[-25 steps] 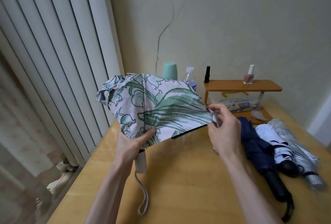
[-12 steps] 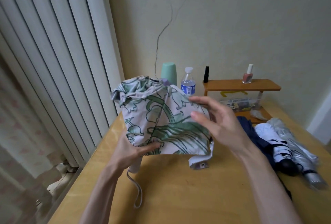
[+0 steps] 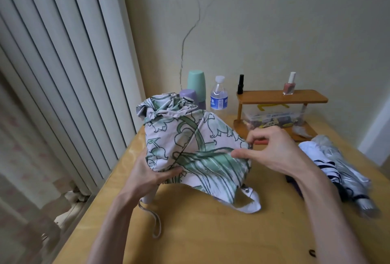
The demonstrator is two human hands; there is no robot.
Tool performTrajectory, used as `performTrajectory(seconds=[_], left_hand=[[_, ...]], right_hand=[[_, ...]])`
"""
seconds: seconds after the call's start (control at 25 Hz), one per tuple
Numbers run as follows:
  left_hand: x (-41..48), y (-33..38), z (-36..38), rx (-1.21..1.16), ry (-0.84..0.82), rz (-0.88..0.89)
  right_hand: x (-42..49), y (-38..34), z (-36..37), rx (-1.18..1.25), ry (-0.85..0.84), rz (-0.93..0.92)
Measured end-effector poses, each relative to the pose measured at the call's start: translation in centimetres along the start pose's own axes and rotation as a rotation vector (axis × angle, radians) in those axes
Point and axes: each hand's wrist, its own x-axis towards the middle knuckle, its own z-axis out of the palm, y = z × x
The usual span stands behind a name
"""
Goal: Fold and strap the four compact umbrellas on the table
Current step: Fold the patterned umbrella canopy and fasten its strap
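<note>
1. My left hand [image 3: 147, 177] grips the floral umbrella [image 3: 196, 152] just above its handle, holding it over the table [image 3: 211, 238].
2. My right hand [image 3: 272, 149] pinches a canopy fold between thumb and fingers.
3. Its strap [image 3: 251, 202] hangs loose, so I judge this one only half gathered.
4. The silver umbrella [image 3: 341, 164], white striped umbrella [image 3: 316, 156] and dark umbrella [image 3: 292, 181] lie collapsed at my right; whether they are strapped I cannot tell.

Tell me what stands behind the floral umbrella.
Behind the floral umbrella stand a purple cup, a taller mint cup and a water bottle. It covers their lower parts, so anything else low behind it cannot be seen.
</note>
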Motion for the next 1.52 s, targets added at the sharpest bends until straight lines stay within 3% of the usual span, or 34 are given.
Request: performTrajectory(seconds=[0.24, 0.44, 0.68, 0.96, 1.16, 1.28, 1.4, 1.52], left_hand=[[-0.1, 0.1, 0.0, -0.020, -0.038, -0.016], [-0.5, 0.5, -0.7, -0.038, -0.030, -0.003], [-0.6, 1.1, 0.7, -0.112, -0.056, -0.011], [-0.4, 0.9, 1.0, -0.143, -0.051, -0.021], [-0.2, 0.8, 0.4, -0.120, -0.019, -0.026], [-0.2, 0.6, 0.1, -0.083, -0.049, -0.026], [-0.2, 0.4, -0.1, -0.060, -0.059, -0.023], [0.1, 0.0, 0.0, -0.057, -0.026, -0.029]], right_hand=[[0.2, 0.7, 0.4, 0.116, 0.061, -0.088], [0.2, 0.7, 0.0, 0.222, -0.012, -0.107], [1.5, -0.1, 2.6, 0.373, 0.246, -0.049], [1.4, -1.2, 3.4, 0.303, 0.453, 0.001], [0.9, -0.4, 1.7, 0.294, 0.167, -0.179], [0.5, -0.6, 1.2, 0.138, 0.032, -0.152], [0.5, -0.4, 1.3, 0.016, 0.172, -0.062], [0.9, -0.1, 1.1, 0.164, 0.286, -0.027]])
